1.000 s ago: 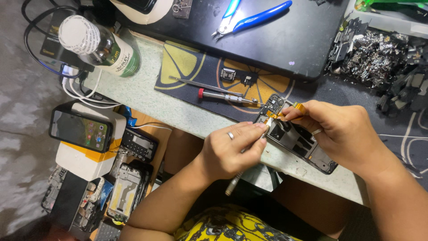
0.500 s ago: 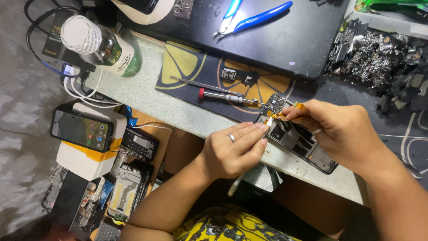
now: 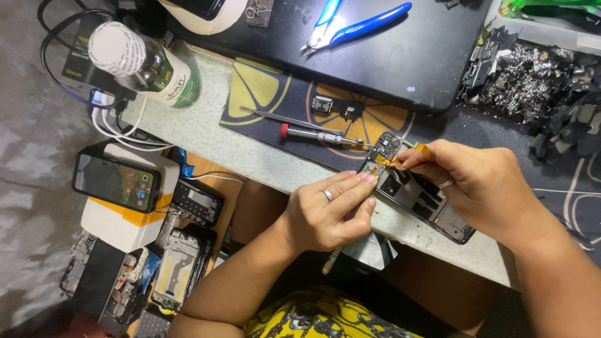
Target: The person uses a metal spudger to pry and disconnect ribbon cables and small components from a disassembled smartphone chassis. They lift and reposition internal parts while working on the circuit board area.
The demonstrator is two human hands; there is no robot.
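An opened phone frame point(image 3: 418, 199) lies slanted at the near edge of the pale work table point(image 3: 263, 156). My left hand point(image 3: 328, 213), with a ring on one finger, presses its fingertips on the frame's near end and steadies it. My right hand point(image 3: 479, 184) pinches a thin orange flex cable point(image 3: 407, 158) at the frame's upper end, beside a small circuit board point(image 3: 388, 147). A red-capped screwdriver point(image 3: 316, 134) and tweezers point(image 3: 285, 119) lie on the printed mat point(image 3: 275, 94) just beyond the frame.
Blue-handled cutters point(image 3: 357, 22) rest on a black slab at the back. A capped bottle point(image 3: 147, 62) lies at the left. A heap of metal scraps point(image 3: 532, 81) sits at the right. Below left, a phone point(image 3: 114, 181) lies on a white box among dismantled phone parts.
Hardly anything differs. Both hands stay on the phone frame, with only slight finger shifts at the orange cable.
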